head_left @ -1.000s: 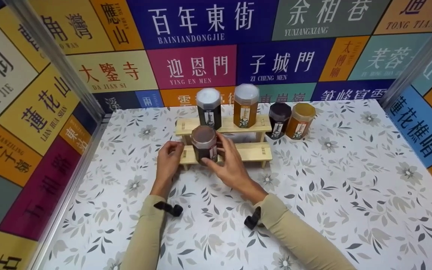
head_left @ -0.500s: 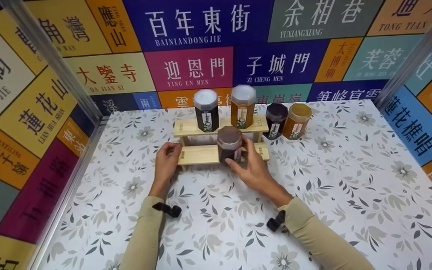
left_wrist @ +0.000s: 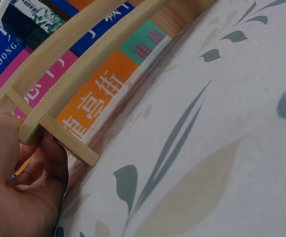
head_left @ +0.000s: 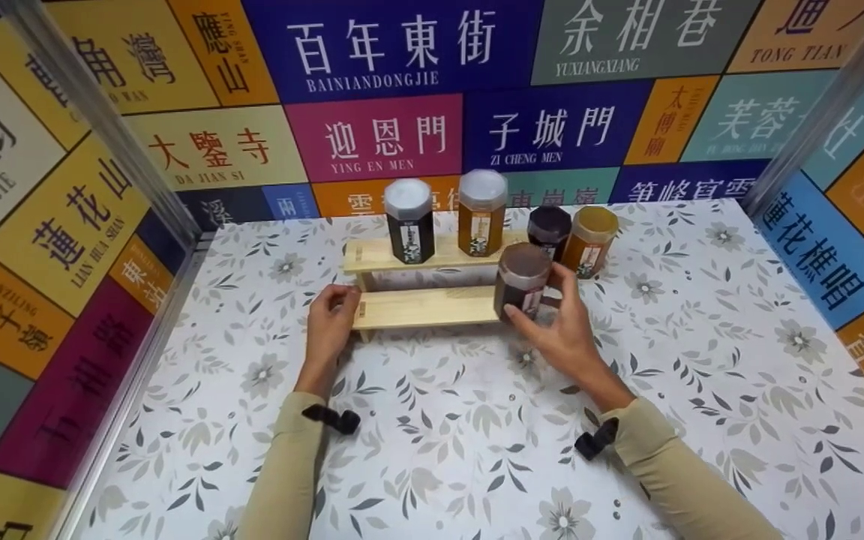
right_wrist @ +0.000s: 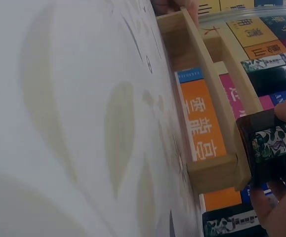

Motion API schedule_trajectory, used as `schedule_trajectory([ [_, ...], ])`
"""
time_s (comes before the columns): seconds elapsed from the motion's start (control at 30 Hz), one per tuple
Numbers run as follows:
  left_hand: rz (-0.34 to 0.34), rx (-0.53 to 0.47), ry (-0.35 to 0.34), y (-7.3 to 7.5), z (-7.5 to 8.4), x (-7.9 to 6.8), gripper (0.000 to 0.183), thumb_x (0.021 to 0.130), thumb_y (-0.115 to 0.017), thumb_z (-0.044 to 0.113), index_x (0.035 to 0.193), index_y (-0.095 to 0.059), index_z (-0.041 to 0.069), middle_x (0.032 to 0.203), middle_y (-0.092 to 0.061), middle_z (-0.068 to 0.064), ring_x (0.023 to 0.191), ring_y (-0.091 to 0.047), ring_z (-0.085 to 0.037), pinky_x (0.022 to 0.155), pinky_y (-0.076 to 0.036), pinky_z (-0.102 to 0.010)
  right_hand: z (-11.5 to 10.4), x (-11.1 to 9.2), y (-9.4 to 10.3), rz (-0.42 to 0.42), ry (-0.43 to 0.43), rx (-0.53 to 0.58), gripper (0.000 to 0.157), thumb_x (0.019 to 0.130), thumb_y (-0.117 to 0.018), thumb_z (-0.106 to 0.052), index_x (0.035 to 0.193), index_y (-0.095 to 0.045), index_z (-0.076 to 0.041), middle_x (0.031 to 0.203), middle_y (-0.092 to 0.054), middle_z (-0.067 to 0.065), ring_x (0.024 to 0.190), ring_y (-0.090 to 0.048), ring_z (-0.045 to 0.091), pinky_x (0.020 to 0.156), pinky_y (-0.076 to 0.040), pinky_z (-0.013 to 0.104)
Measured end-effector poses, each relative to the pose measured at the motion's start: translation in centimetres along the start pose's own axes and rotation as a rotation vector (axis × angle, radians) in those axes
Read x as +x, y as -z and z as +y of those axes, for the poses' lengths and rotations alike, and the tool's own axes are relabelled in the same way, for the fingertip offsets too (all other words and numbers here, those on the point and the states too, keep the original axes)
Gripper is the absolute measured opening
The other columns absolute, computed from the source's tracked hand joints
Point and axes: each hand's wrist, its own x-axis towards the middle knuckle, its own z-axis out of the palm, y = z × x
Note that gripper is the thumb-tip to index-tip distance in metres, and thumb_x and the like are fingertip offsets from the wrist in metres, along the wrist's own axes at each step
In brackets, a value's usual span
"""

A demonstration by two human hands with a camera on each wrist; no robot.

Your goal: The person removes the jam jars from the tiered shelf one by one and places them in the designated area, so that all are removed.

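Note:
My right hand (head_left: 571, 337) grips a dark octagonal jar (head_left: 520, 289) with a brownish lid, thumb at the near side and fingers round the right. The jar is upright and overlaps the right end of the lower step of a two-step wooden stand (head_left: 424, 307). In the right wrist view its dark body (right_wrist: 271, 143) shows a leafy label close by the end of the stand. My left hand (head_left: 329, 326) holds the left end of the lower step; the left wrist view shows its thumb and fingers (left_wrist: 54, 158) pinching the board's end.
On the upper step stand a dark jar (head_left: 410, 232) and an amber jar (head_left: 481, 221), both with whitish lids. Right of the stand, a dark-lidded jar (head_left: 548, 225) and a yellow-lidded amber jar (head_left: 592, 244) stand on the floral tablecloth (head_left: 462, 450). Sign-printed walls (head_left: 372, 139) enclose the table.
My right hand has carried the dark jar rightward along the lower step, from its left part to its right end. The left hand has stayed at the stand's left end.

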Motion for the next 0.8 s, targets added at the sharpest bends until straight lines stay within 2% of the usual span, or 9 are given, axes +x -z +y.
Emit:
schedule_trajectory([
  [0.3,0.004,-0.028,0.016,-0.2,0.1,0.0,0.019,0.107,-0.068,0.021,0.111,-0.073,0.002,0.111,-0.073,-0.017,0.1,-0.065,-0.021,0.088,-0.049,-0.025,1.9,1.2,3.0,0.133,-0.04,-0.073,0.09,0.089,-0.092,-0.028,0.16,-0.039,-0.009,0.14,-0.062,0.011,0.126,-0.058,0.02,0.092,-0.056,0.046],
  [0.47,0.008,-0.034,0.015,-0.1,0.0,-0.1,0.017,0.107,-0.069,0.019,0.109,-0.073,0.003,0.108,-0.072,-0.015,0.097,-0.065,-0.018,0.086,-0.049,-0.024,3.1,1.7,4.3,0.172,-0.054,-0.112,0.089,0.088,-0.092,-0.027,0.158,-0.041,-0.007,0.14,-0.062,0.013,0.124,-0.059,0.023,0.096,-0.052,0.05],
  [0.67,0.007,-0.021,0.029,-0.2,0.1,-0.1,0.018,0.106,-0.07,0.021,0.112,-0.074,0.004,0.111,-0.074,-0.014,0.101,-0.067,-0.019,0.087,-0.05,-0.025,4.1,1.9,5.0,0.113,-0.171,-0.148,0.095,0.085,-0.095,-0.032,0.158,-0.039,-0.009,0.142,-0.062,0.016,0.13,-0.06,0.03,0.112,-0.046,0.051],
  [0.8,0.008,-0.011,0.035,-0.2,0.1,-0.1,0.02,0.106,-0.07,0.022,0.113,-0.074,0.004,0.112,-0.074,-0.014,0.101,-0.067,-0.02,0.086,-0.05,-0.026,4.2,2.1,4.9,0.029,-0.238,-0.18,0.099,0.083,-0.096,-0.037,0.158,-0.037,-0.011,0.144,-0.062,0.018,0.134,-0.059,0.034,0.114,-0.047,0.053],
])
